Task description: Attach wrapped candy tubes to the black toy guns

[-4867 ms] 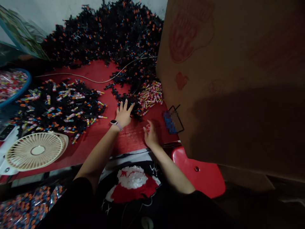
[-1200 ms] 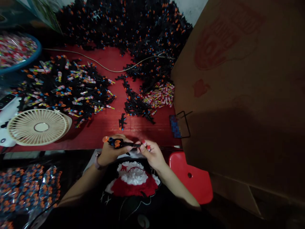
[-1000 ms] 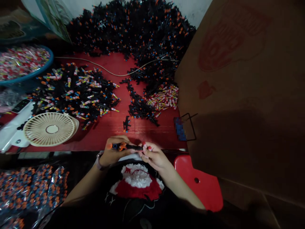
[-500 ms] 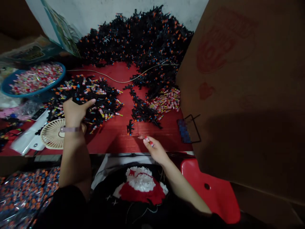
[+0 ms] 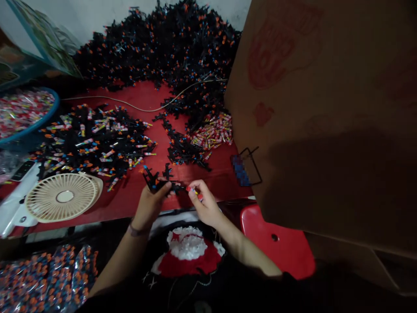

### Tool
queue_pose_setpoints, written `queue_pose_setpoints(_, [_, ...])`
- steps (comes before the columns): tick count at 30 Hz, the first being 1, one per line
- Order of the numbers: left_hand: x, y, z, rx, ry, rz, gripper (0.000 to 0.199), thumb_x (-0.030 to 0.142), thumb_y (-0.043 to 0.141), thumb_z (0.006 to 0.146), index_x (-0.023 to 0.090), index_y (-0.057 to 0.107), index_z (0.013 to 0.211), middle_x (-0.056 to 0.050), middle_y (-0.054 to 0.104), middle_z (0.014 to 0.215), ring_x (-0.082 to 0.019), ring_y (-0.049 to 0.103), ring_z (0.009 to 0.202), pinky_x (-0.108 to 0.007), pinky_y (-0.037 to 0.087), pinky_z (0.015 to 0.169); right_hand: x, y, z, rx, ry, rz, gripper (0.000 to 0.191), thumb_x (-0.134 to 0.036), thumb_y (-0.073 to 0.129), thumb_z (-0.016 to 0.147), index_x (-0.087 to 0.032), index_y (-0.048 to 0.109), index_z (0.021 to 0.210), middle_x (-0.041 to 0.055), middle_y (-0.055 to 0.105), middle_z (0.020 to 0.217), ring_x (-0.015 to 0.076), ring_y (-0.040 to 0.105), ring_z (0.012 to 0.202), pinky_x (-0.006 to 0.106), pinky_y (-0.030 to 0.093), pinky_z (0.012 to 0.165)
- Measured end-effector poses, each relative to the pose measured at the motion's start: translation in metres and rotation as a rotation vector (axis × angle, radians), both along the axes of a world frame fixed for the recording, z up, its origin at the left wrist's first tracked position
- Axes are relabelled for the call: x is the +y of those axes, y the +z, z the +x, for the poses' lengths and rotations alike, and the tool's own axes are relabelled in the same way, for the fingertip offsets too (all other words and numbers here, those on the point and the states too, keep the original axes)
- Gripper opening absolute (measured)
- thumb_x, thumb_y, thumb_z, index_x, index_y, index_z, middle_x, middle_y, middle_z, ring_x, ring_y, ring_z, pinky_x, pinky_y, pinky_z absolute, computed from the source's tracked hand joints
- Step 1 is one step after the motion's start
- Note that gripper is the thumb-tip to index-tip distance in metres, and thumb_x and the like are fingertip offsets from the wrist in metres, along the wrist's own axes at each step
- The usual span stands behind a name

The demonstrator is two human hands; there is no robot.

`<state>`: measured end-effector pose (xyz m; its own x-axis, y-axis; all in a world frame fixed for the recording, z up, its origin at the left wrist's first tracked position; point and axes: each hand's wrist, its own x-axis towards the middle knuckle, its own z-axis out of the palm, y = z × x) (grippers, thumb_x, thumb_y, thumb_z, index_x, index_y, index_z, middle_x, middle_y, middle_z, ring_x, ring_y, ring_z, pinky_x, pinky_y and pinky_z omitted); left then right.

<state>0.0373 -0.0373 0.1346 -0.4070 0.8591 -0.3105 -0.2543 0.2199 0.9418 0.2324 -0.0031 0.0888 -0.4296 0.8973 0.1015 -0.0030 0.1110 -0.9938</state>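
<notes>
My left hand point(image 5: 152, 203) is closed around small black toy guns point(image 5: 155, 182) with orange and blue tips, above the front of the red table point(image 5: 127, 198). Close beside it on the right, my right hand point(image 5: 203, 203) pinches small red and yellow candy-like pieces point(image 5: 195, 192). The fingertips of the two hands nearly meet, with a black barrel between them. A single black toy gun point(image 5: 167, 171) lies just behind my hands. Farther back are a black toy heap point(image 5: 185, 150) and a pile of colourful small tubes point(image 5: 213, 132).
At left are black toys mixed with tubes point(image 5: 97, 139), a blue basin point(image 5: 54, 108) and a cream fan point(image 5: 65, 197). A large black heap point(image 5: 163, 43) lies against the wall. A cardboard box point(image 5: 309, 130) and red stool point(image 5: 276, 243) stand right.
My left hand has moved right from the left pile to beside my right hand and now holds black toy guns. The view has shifted, and the fan is more exposed.
</notes>
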Motion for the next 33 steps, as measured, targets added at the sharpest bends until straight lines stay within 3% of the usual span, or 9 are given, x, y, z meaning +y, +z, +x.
queue_pose_setpoints(4, [-0.012, -0.007, 0.015, 0.032, 0.049, 0.024, 0.049, 0.043, 0.103, 0.061, 0.017, 0.068, 0.083, 0.003, 0.068, 0.065, -0.011, 0.06, 0.056, -0.023, 0.05, 0.058, 0.003, 0.008, 0.002, 0.017, 0.038, 0.015, 0.033, -0.056, 0.055, 0.112, -0.024, 0.059, 0.115, 0.0042, 0.065, 0.103, 0.0195, 0.063, 0.095, 0.032, 0.052, 0.091])
queue_pose_setpoints(10, [-0.016, 0.006, 0.005, 0.096, 0.097, 0.026, 0.048, 0.044, 0.102, 0.064, 0.017, 0.066, 0.081, 0.001, 0.072, 0.069, -0.016, 0.07, 0.058, -0.025, 0.058, 0.056, -0.001, 0.008, 0.01, 0.025, 0.08, 0.031, 0.028, -0.052, 0.058, 0.112, -0.024, 0.059, 0.116, 0.0042, 0.068, 0.102, 0.0188, 0.066, 0.089, 0.031, 0.053, 0.082])
queue_pose_setpoints(14, [-0.015, 0.016, 0.009, 0.027, 0.119, 0.017, 0.049, 0.046, 0.102, 0.064, 0.018, 0.065, 0.08, 0.001, 0.071, 0.069, -0.019, 0.075, 0.062, -0.025, 0.059, 0.053, -0.001, 0.015, 0.016, -0.125, 0.14, 0.181, 0.034, -0.044, 0.057, 0.113, -0.024, 0.061, 0.14, 0.0065, 0.073, 0.103, 0.0219, 0.069, 0.091, 0.035, 0.056, 0.085])
queue_pose_setpoints(17, [-0.014, 0.019, 0.014, -0.004, 0.119, -0.002, 0.049, 0.044, 0.102, 0.062, 0.017, 0.066, 0.08, 0.001, 0.071, 0.069, -0.02, 0.076, 0.063, -0.025, 0.061, 0.054, 0.001, 0.021, 0.018, -0.192, 0.177, 0.337, 0.046, -0.036, 0.055, 0.114, -0.026, 0.056, 0.158, 0.0121, 0.077, 0.123, 0.0261, 0.072, 0.102, 0.041, 0.059, 0.093])
queue_pose_setpoints(20, [-0.013, 0.019, 0.014, -0.009, 0.119, -0.013, 0.05, 0.044, 0.102, 0.061, 0.018, 0.065, 0.083, 0.002, 0.071, 0.07, -0.021, 0.077, 0.064, -0.026, 0.061, 0.054, 0.004, 0.024, 0.019, -0.2, 0.201, 0.433, 0.047, -0.03, 0.053, 0.114, -0.029, 0.057, 0.16, 0.0135, 0.076, 0.14, 0.0272, 0.072, 0.106, 0.044, 0.06, 0.097])
queue_pose_setpoints(25, [-0.013, 0.016, 0.01, -0.01, 0.122, -0.029, 0.053, 0.042, 0.104, 0.058, 0.018, 0.064, 0.084, 0.003, 0.068, 0.069, -0.019, 0.074, 0.06, -0.026, 0.061, 0.052, 0.005, 0.023, 0.022, -0.215, 0.238, 0.36, 0.047, -0.027, 0.058, 0.111, -0.027, 0.06, 0.158, 0.0116, 0.08, 0.124, 0.0261, 0.074, 0.099, 0.042, 0.061, 0.091])
queue_pose_setpoints(29, [-0.014, 0.013, 0.008, -0.002, 0.109, -0.026, 0.054, 0.041, 0.105, 0.056, 0.017, 0.064, 0.083, 0.004, 0.067, 0.068, -0.016, 0.069, 0.057, -0.025, 0.061, 0.052, 0.005, 0.025, 0.024, -0.211, 0.266, 0.305, 0.045, -0.027, 0.06, 0.109, -0.027, 0.063, 0.154, 0.0109, 0.08, 0.129, 0.0263, 0.076, 0.108, 0.042, 0.061, 0.098])
queue_pose_setpoints(33, [-0.015, 0.008, 0.006, 0.001, 0.106, -0.016, 0.054, 0.041, 0.105, 0.058, 0.017, 0.064, 0.083, 0.003, 0.069, 0.071, -0.017, 0.072, 0.061, -0.026, 0.062, 0.056, 0.006, 0.026, 0.025, -0.224, 0.272, 0.274, 0.044, -0.027, 0.061, 0.108, -0.025, 0.063, 0.152, 0.0101, 0.081, 0.121, 0.0259, 0.076, 0.104, 0.041, 0.061, 0.096])
